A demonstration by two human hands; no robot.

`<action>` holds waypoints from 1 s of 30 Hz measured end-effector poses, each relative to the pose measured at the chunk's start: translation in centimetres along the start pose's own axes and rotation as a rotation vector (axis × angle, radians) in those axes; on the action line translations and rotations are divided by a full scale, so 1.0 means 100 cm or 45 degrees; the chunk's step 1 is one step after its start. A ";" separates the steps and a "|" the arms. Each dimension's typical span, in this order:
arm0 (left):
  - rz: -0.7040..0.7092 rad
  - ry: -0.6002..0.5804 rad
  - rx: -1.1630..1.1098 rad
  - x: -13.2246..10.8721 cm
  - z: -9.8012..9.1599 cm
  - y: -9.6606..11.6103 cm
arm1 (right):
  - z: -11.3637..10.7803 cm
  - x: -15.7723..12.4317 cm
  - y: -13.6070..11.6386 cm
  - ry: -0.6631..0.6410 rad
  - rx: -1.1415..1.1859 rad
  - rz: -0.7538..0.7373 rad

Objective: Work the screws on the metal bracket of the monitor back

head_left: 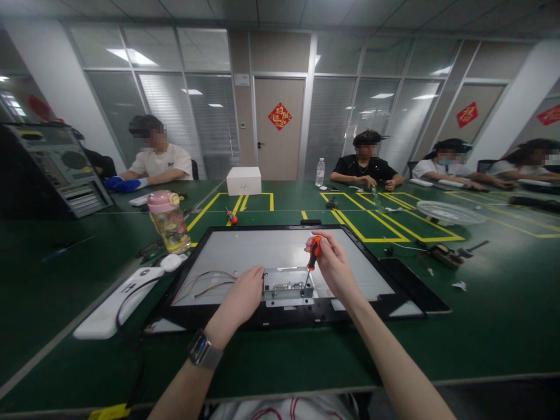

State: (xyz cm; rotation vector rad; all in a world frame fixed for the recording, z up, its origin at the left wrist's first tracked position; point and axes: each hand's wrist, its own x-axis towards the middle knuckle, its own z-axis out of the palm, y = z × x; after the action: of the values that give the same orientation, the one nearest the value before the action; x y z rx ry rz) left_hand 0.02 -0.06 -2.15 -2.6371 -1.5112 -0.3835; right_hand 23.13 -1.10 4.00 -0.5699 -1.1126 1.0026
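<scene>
At the middle of the bench's near edge, we have a black-framed display panel (254, 245) lying flat on the green bench (503, 332). A metal housing (284, 296) sits on the panel, toward the frame's near edge. Our right hand (331, 262) pinches the orange-and-black handle of a screwdriver (314, 253) between thumb and fingers; the tool stands nearly upright, its shaft reaching down to the right end of the housing. Our left hand (246, 291) rests against the housing's left end with the fingers drawn together; its thumb is hidden, so we cannot tell whether it grips the metal. Thin wires (215, 284) trail over the panel to the left of the housing. Off the panel's left side, toward the bench's left edge, we see a white slab (120, 300) marked 14 and a pink-lidded bottle (170, 224). A dark flat slab (413, 286) lies just beside the panel's right side. A white box (244, 181) stands toward the bench's far edge, where co-workers sit.
</scene>
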 end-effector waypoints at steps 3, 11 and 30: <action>-0.007 -0.022 0.003 -0.001 -0.004 0.001 | 0.001 0.000 -0.003 -0.016 0.021 -0.008; 0.007 -0.008 -0.036 -0.001 -0.003 0.000 | 0.002 -0.003 -0.003 0.011 -0.444 -0.214; -0.017 -0.032 -0.032 0.000 -0.003 0.001 | 0.001 -0.009 -0.005 0.017 -0.696 -0.413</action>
State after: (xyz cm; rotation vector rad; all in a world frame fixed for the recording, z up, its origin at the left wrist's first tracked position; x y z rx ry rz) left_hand 0.09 -0.16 -1.86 -2.6617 -1.5425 -0.3740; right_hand 23.12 -2.13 4.05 -0.7969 -1.4230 0.4064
